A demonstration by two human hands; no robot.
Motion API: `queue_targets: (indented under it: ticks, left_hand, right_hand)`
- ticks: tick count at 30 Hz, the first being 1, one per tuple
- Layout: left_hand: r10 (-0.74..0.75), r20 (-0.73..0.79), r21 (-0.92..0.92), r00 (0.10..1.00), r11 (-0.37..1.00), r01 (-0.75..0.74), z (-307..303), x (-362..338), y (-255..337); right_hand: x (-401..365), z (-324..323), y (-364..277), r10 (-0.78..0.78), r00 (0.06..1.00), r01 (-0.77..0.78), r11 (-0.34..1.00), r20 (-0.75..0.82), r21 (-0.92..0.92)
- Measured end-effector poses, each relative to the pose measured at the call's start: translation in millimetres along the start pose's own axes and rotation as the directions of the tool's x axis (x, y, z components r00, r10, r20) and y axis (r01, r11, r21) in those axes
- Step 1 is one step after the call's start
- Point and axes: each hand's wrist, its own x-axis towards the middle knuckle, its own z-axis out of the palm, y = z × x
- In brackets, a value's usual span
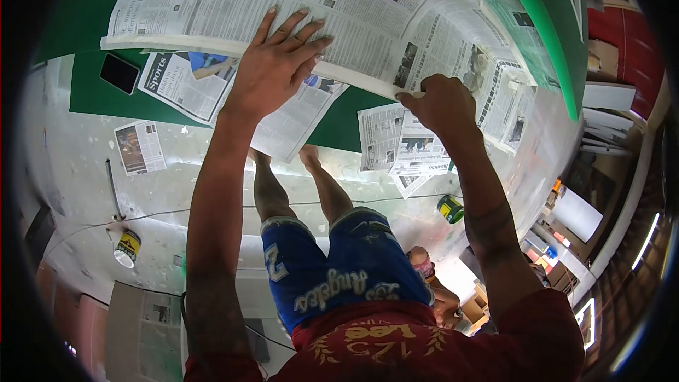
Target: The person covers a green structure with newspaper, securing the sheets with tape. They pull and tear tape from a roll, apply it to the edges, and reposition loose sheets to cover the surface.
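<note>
A large sheet of newspaper (233,3) covers the green surface in front of me, with a pale strip of masking tape (357,80) along its near edge. My left hand (276,64) lies flat on the sheet close to that edge, fingers spread. At the right end of the strip, my right hand (445,105) is closed, its thumb and curled fingers on the masking tape. Whether a roll sits inside that fist is hidden. More newspaper (498,95) hangs beyond the right hand, beside a bright green curved rim (541,28).
A phone (119,73) and a Sports page (173,85) lie on a lower green surface (88,95). Loose newspaper sheets (382,138) are near my feet. Two cans, one at left (128,247) and another at right (450,209), stand on the stained floor, crossed by a cable (382,200).
</note>
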Motion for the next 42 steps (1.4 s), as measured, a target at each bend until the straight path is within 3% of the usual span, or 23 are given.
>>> queue_targets:
  ticks: [3,5,14,21,23,26,42]
  left_hand:
    - [0.009,0.01,0.019,1.0,1.0,-0.009,0,-1,0]
    - [0.008,0.009,0.023,1.0,1.0,-0.008,1,0,-1]
    - [0.023,-0.011,0.032,1.0,0.999,-0.023,2,-2,-2]
    - [0.027,-0.085,0.02,0.996,0.999,-0.025,7,-2,-2]
    - [0.025,-0.088,0.019,0.996,1.0,-0.024,6,-2,-2]
    - [0.021,-0.08,0.02,0.997,1.0,-0.019,6,-1,-2]
    - [-0.004,-0.026,0.016,1.0,1.0,0.005,5,-1,-1]
  right_hand:
    - [-3,0,6,-0.03,0.997,0.033,0.999,-0.075,0.042]
    - [-1,-6,3,0.001,0.999,-0.003,0.999,0.04,0.051]
    - [10,12,-8,0.037,0.998,-0.034,0.998,0.051,-0.058]
    - [13,10,-6,0.038,0.997,-0.036,0.999,0.071,-0.029]
    - [12,2,-6,0.069,0.987,-0.078,0.995,0.142,0.065]
    - [11,12,-4,0.014,0.998,-0.013,1.0,0.063,-0.016]
    - [11,14,-3,0.02,1.0,-0.02,1.0,0.01,0.01]
